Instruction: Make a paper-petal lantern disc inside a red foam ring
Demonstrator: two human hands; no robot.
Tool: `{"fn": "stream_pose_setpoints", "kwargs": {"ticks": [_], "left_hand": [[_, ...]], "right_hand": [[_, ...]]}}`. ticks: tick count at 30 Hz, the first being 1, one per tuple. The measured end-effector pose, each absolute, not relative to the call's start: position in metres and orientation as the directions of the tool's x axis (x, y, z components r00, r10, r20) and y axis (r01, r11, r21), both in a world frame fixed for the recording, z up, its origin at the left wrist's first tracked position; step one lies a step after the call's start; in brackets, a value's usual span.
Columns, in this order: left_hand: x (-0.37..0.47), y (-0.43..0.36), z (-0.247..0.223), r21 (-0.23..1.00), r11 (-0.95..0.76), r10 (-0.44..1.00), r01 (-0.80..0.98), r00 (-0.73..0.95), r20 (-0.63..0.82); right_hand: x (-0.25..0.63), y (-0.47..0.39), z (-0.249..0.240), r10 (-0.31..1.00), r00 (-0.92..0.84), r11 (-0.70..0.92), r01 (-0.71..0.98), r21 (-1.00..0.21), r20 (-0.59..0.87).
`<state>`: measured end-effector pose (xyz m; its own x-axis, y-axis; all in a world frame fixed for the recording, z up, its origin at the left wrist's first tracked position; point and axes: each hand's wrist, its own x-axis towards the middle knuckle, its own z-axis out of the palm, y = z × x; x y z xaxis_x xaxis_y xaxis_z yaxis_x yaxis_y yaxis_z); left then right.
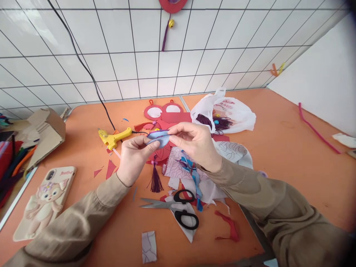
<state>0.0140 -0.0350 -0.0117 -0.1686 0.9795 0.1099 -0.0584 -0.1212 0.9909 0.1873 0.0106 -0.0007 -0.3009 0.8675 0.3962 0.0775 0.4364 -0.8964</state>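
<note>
Head view: the left hand (134,157) and right hand (196,144) both pinch a blue piece (163,141) above the tabletop (280,148); scissors (172,205) lie toward its near edge, a phone (47,202) by its left edge.

Scissors (169,205) obstruct the near middle

A cloth piece (161,141) is between the left hand (132,159) and right hand (198,145), above the tabletop (289,148). A phone (47,204) lies left, a glue gun (113,141) behind and right of it, scissors (168,205) nearer than the hands, a plastic bag (242,115) beyond them, near the wall (133,68).
</note>
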Motion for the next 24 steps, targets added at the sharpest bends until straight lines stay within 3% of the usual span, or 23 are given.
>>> {"fn": "stream_pose_setpoints", "kwargs": {"ticks": [7, 12, 17, 24], "left_hand": [[0.016, -0.037, -0.009, 0.979, -0.188, 0.966, -0.076, -0.193, 0.171], [0.018, -0.039, -0.01, 0.981, -0.189, 0.962, -0.054, -0.21, 0.174], [0.021, -0.041, -0.01, 0.986, -0.157, 0.974, -0.062, -0.177, 0.144], [0.022, -0.042, -0.014, 0.986, -0.161, 0.966, -0.034, -0.211, 0.151]], "right_hand": [[0.187, 0.01, -0.003, 0.843, -0.452, 0.32, -0.013, -0.947, 0.291], [0.182, 0.009, -0.013, 0.751, -0.602, 0.344, 0.002, -0.939, 0.274], [0.179, 0.004, -0.012, 0.825, -0.508, 0.315, 0.051, -0.948, 0.247], [0.178, 0.003, -0.008, 0.87, -0.446, 0.149, -0.167, -0.975, 0.21]]}}
